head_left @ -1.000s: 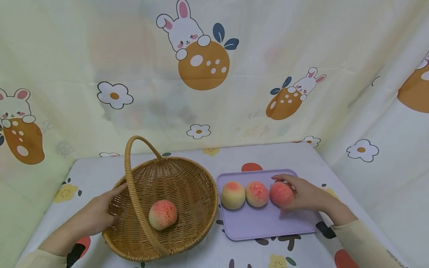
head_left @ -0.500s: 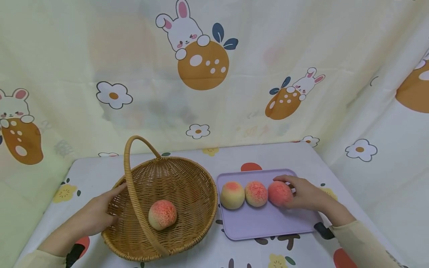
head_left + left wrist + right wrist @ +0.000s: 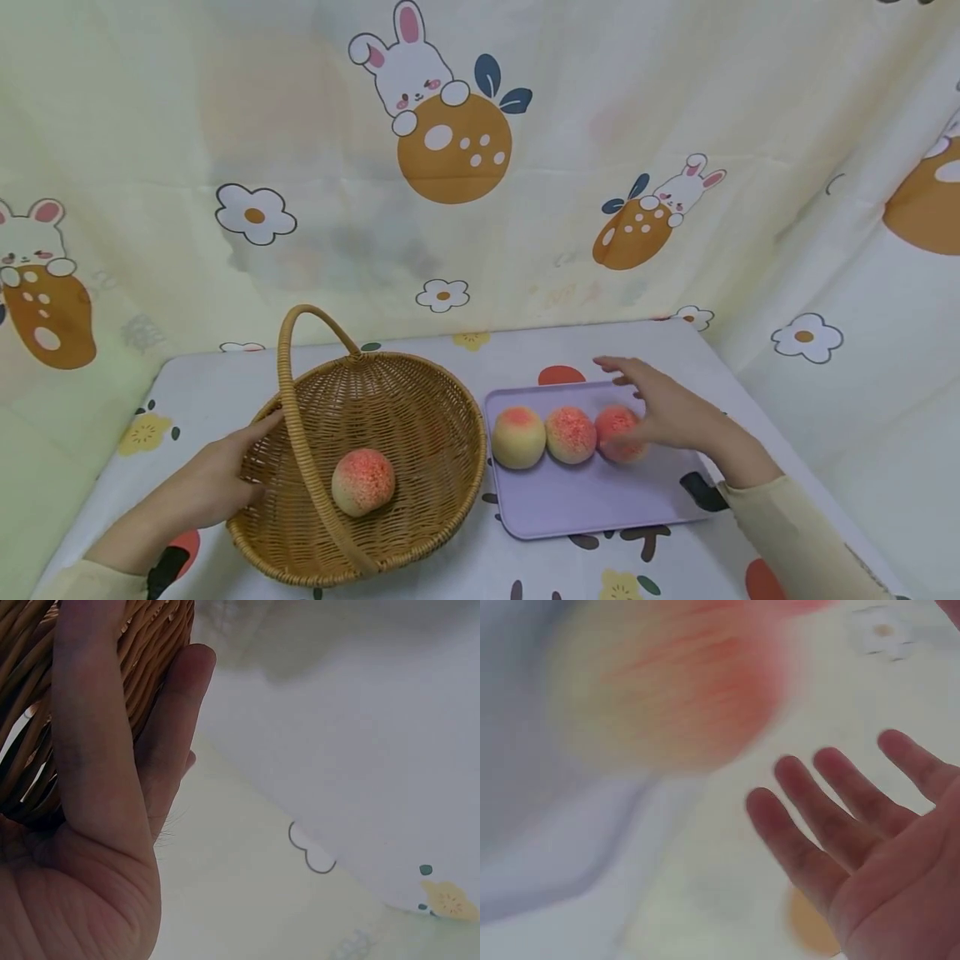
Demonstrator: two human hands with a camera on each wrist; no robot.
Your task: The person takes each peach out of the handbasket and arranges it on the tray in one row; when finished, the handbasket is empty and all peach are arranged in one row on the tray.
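At left on the patterned tablecloth (image 3: 210,383): left hand (image 3: 213,485), fingers clamped on the near-left side of a wicker basket (image 3: 431,417); the left wrist view shows digits lying along the weave. Arched handle (image 3: 291,392) stands up over the basket's left part, tilted left. One peach (image 3: 363,482), red over pale yellow, rests on the basket floor right of the handle.

Just right of the basket, a lilac tray (image 3: 592,508) holding three peaches in a row: left one (image 3: 519,437) mostly yellow, red-topped; middle one (image 3: 572,435) speckled red; right one (image 3: 615,422) redder, partly covered by the right hand (image 3: 671,412). That hand's fingers (image 3: 806,859) are spread apart, grasping nothing; thumb contact with the peach, cannot tell. Pale sleeve (image 3: 802,533) and black band (image 3: 703,492) at the wrist.
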